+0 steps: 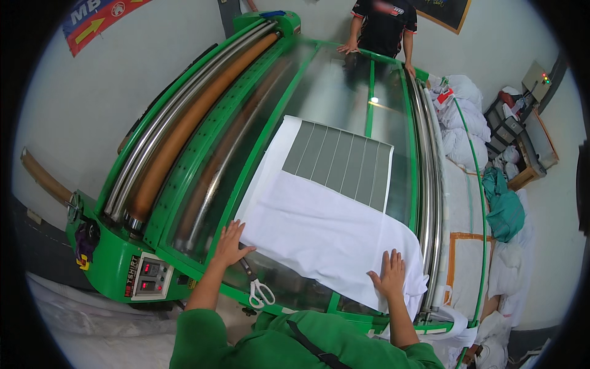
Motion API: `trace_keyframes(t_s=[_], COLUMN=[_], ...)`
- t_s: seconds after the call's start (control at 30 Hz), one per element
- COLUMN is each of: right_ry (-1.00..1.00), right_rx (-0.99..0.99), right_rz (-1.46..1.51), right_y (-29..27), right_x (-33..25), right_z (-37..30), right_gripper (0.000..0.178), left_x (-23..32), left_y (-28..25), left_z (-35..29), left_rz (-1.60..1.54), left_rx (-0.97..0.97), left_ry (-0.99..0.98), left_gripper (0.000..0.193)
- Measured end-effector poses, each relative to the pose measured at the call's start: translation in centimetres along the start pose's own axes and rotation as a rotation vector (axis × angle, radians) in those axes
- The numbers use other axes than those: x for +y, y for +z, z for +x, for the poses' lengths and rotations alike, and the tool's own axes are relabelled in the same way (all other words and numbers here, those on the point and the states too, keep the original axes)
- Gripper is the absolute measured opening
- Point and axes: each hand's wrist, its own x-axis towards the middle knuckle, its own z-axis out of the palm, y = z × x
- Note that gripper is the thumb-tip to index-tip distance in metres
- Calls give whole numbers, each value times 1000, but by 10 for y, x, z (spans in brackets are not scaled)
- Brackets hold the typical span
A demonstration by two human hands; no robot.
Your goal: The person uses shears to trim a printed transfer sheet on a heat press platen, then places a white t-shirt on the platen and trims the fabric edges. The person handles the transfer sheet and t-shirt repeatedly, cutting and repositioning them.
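A white cloth (319,212) lies over the near part of a sheet printed with grey-green stripes (338,160), on the machine's see-through top. My left hand (231,243) rests with fingers spread at the cloth's near left corner. On the cloth's right side my right hand (389,274) lies flat, fingers apart. Neither hand grips anything. Scissors with white handles (261,294) lie just beside my left hand, their blades pointing away from me. The cloth's right edge hangs in folds near the metal rollers.
The green roller machine (190,147) carries brown and steel rollers on the left and steel rollers (427,184) on the right. A control panel (152,277) sits at its near left. Across from me stands a person (382,27), hands on the far edge. White sacks (461,123) are piled at right.
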Motion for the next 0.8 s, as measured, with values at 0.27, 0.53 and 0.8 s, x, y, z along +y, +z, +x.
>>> trace_keyframes(t_s=[0.27, 0.53, 0.8], right_ry=[-61, -85, -27], right_rx=[-51, -82, 261], right_rz=[-19, 10, 144], right_y=[-6, -8, 17], right_x=[31, 49, 81], right_z=[14, 26, 50], right_gripper=[106, 107, 67], left_x=[-16, -16, 24], left_y=[-4, -11, -5], left_z=[19, 25, 60], left_rz=[-222, 264, 62], left_rx=[-72, -56, 282], left_ry=[-147, -99, -260], left_gripper=[82, 69, 36])
